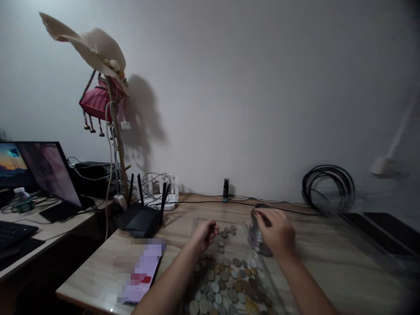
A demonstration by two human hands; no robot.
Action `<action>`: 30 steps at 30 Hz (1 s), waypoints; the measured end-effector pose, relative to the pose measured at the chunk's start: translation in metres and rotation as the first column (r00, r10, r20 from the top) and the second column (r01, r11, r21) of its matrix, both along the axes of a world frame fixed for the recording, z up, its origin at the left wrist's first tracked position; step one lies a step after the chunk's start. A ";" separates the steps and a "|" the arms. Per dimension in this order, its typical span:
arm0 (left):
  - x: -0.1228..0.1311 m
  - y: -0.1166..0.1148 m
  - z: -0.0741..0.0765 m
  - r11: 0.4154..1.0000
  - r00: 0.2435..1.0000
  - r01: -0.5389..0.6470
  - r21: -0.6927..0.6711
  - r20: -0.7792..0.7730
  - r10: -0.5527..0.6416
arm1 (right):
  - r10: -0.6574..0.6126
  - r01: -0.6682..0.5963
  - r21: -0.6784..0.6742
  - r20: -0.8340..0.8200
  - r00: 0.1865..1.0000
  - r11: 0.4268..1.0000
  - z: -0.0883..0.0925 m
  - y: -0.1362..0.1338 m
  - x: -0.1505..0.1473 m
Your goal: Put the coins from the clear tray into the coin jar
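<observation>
Many loose coins point(223, 276) lie spread in a shallow clear plastic tray point(274, 284) at the lower middle, silver-grey and brassy ones mixed. Over the tray's far left part is my left hand point(206, 235), its fingers curled in; whatever they hold, if anything, is hidden. Just right of the tray stands a clear round jar point(257, 241) with something shiny low inside. My right hand point(278, 231) is at the jar's top, thumb and fingers bent together over the rim. What sits between those fingers is too blurred to name.
A phone point(146, 273) lies left of the tray, partly pixelated. Behind it stand a black router point(141, 221) and a white router point(169, 203). A small dark bottle point(225, 190) is by the wall. Coiled black cable point(308, 188) and dark panels point(377, 234) are at right.
</observation>
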State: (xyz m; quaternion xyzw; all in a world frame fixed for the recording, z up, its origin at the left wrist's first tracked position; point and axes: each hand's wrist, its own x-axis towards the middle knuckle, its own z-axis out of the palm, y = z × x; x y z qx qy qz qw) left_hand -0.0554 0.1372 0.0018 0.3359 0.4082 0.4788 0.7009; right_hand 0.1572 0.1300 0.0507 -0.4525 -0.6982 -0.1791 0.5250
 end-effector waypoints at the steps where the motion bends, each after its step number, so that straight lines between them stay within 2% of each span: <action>1: 0.001 -0.001 0.000 1.000 1.000 0.012 0.001 -0.015 -0.012 | -0.057 0.058 0.010 -0.072 0.996 0.998 0.003 0.004 0.010; 3: 0.001 -0.002 0.000 0.998 0.998 0.053 -0.014 -0.025 -0.054 | -0.123 0.106 -0.096 -0.197 0.973 0.990 0.006 0.017 0.032; 5: 0.001 -0.003 0.000 0.995 0.994 0.101 -0.020 -0.032 -0.101 | -0.117 0.054 -0.266 -0.228 0.967 0.962 0.006 0.034 0.050; 7: 0.001 -0.003 0.000 0.992 0.991 0.125 -0.024 -0.041 -0.126 | -0.106 0.041 -0.395 -0.144 0.984 0.918 0.008 0.049 0.060; 12: 0.000 -0.001 -0.002 0.990 0.989 0.141 -0.010 -0.046 -0.141 | -0.208 0.279 -0.572 0.189 0.960 0.771 0.031 0.068 0.055; 17: 0.000 0.001 -0.003 0.986 0.985 0.167 -0.009 -0.036 -0.167 | -0.339 0.471 -0.498 0.336 0.879 0.728 0.047 0.059 0.038; 20: 0.001 -0.001 -0.002 0.983 0.982 0.183 -0.012 -0.040 -0.183 | -0.348 0.490 -0.513 0.353 0.869 0.704 0.050 0.052 0.035; 26: 0.002 -0.003 0.001 0.982 0.981 0.186 -0.022 -0.044 -0.187 | -0.400 0.542 -0.429 0.379 0.834 0.723 0.047 0.056 0.033; 30: 0.002 -0.002 0.000 0.982 0.982 0.186 -0.030 -0.028 -0.187 | -0.329 0.495 -0.544 0.377 0.866 0.678 0.049 0.064 0.037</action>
